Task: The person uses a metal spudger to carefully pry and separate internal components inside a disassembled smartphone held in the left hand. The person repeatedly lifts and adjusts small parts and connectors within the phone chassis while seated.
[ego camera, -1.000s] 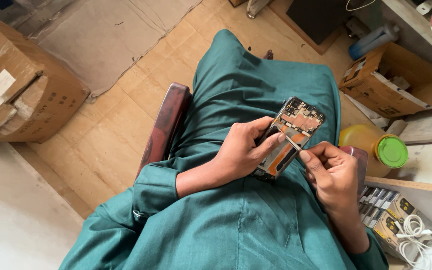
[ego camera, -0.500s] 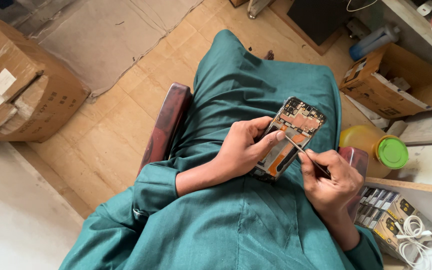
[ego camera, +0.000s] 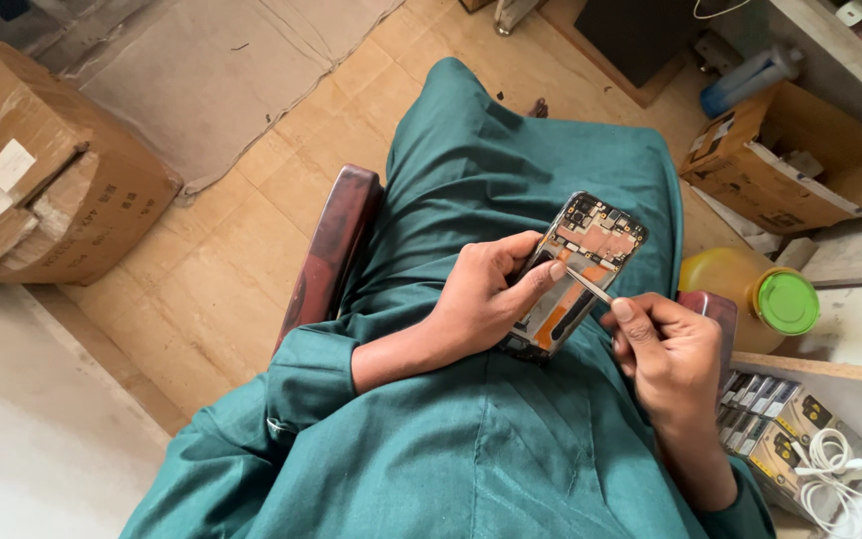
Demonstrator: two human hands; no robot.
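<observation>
Far left: a worn cardboard box (ego camera: 37, 185) with pale paper labels sits on the floor, beside a grey cloth sheet (ego camera: 221, 75) spread over tan floor tiles (ego camera: 221, 289).

Centre-left: dark reddish chair arm (ego camera: 329, 255), partly under the person's teal garment (ego camera: 511, 150), which covers the lap and both sleeves.

Centre: left hand (ego camera: 486, 299) wrapped around an opened smartphone (ego camera: 576, 269), back cover off, circuit board and orange flex parts exposed. The fingers are curled under and around its left edge, the thumb pressed on the face near the middle. The phone is held over the lap, tilted, its top end pointing up and to the right.

Just right: right hand (ego camera: 670, 354) pinches a thin metal tool (ego camera: 588, 284), probably tweezers, between thumb and forefinger; the tip touches the phone's interior near the left thumb.

Right: yellow bottle with a green cap (ego camera: 750, 289), just beyond the right hand. Above it, an open cardboard box (ego camera: 785, 165) holding small parts. Lower right: small boxed items (ego camera: 770, 419) in a row, with a coiled white cable (ego camera: 830, 469) on top.
</observation>
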